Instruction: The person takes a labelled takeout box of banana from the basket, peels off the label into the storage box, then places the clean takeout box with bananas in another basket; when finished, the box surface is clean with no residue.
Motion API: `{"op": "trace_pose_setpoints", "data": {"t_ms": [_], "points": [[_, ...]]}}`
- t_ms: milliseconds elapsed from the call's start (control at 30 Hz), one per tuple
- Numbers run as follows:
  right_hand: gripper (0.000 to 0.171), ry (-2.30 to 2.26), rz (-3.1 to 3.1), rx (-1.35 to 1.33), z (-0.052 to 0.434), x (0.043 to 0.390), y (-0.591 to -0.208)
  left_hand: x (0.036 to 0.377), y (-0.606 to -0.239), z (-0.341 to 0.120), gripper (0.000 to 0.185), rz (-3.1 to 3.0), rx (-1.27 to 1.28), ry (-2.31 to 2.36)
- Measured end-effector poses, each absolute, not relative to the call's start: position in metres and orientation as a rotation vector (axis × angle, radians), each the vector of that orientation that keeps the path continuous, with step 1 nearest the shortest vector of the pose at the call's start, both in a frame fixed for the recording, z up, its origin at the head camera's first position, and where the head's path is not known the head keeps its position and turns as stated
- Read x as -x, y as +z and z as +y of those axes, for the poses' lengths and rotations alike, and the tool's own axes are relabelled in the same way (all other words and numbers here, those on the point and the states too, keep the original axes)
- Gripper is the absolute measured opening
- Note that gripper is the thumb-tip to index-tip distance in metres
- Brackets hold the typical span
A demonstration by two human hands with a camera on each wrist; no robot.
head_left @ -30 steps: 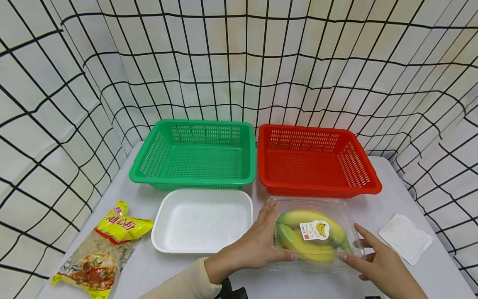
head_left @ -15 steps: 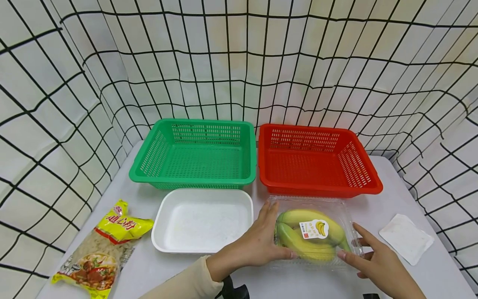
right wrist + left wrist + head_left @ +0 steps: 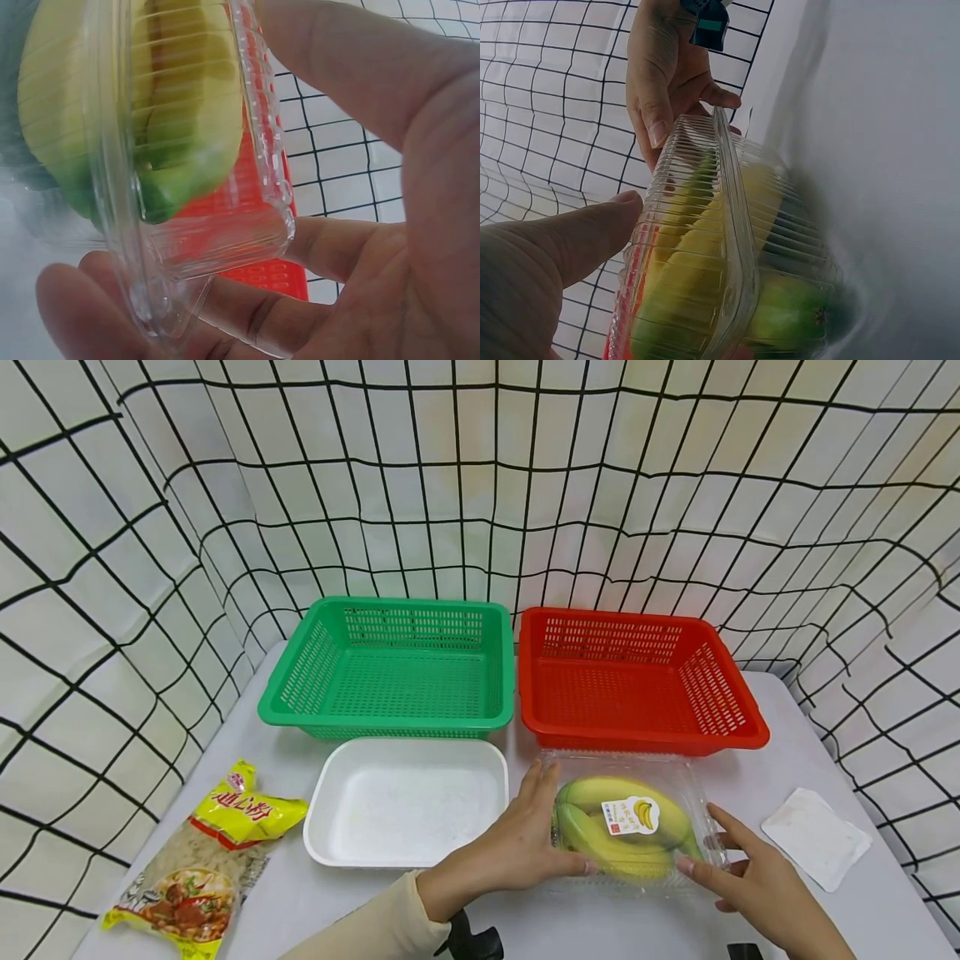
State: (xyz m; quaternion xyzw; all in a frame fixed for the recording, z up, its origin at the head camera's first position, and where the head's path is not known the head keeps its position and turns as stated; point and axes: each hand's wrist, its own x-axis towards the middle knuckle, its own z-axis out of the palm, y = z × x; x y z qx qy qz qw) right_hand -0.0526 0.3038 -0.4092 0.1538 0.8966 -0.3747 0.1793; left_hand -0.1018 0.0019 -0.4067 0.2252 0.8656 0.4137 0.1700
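Observation:
A clear plastic clamshell box of bananas (image 3: 626, 839) lies in front of the red basket, its lid closed and a white label with a banana picture on top. My left hand (image 3: 525, 847) grips its left side, fingers along the far part of that side and thumb at the near edge. My right hand (image 3: 750, 885) holds the near right corner between thumb and fingers. In the right wrist view, the right hand's fingers (image 3: 262, 307) curl under the box's rim. Yellow-green bananas (image 3: 690, 270) show through the ribbed wall in the left wrist view.
The red basket (image 3: 645, 739) and a green basket (image 3: 390, 724) stand at the back, by a black-wire grid. A white tray (image 3: 405, 810) sits left of the box. A yellow bag of pasta (image 3: 210, 868) lies far left, a white square pad (image 3: 816, 839) far right.
The clamshell box has shifted slightly away from the person, with both hands still holding it. My right hand has moved a touch to the left. The other things have stayed put.

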Motion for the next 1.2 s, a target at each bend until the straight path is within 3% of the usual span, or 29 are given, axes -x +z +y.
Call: {"op": "trace_pose_setpoints", "data": {"t_ms": [1200], "points": [[0.104, -1.088, 2.535, -0.39, 0.3049, 0.057, -0.4085, 0.1039, -0.4056, 0.0031, 0.122, 2.454, -0.608, 1.175]]}}
